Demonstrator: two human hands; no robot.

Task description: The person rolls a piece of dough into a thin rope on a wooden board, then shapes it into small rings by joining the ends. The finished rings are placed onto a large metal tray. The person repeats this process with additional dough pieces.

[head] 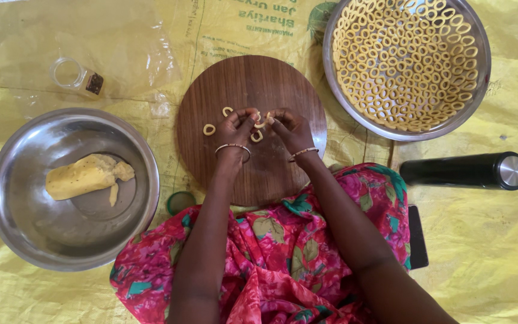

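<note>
Two hands, left hand (235,127) and right hand (290,128), are meeting over the board (250,180), fingertips pinching a dough strip (261,122) between them, loose rings (210,129) lying just left, the ring-filled tray (338,90) sitting upper right.

floor covering: yellow plastic sheet (499,240) spread across the whole ground, creased and wrinkled, with green print at the far middle
clear film: a see-through plastic layer (121,48) lies over the sheet at the far left, crumpled and shiny
light: bright, even daylight, soft shadows close under the objects, glare on the wrinkles at the left
walls, windows, furniture: not in view; the camera looks straight down
surface near right: bare yellow sheet with folds and a few small dark specks
</note>
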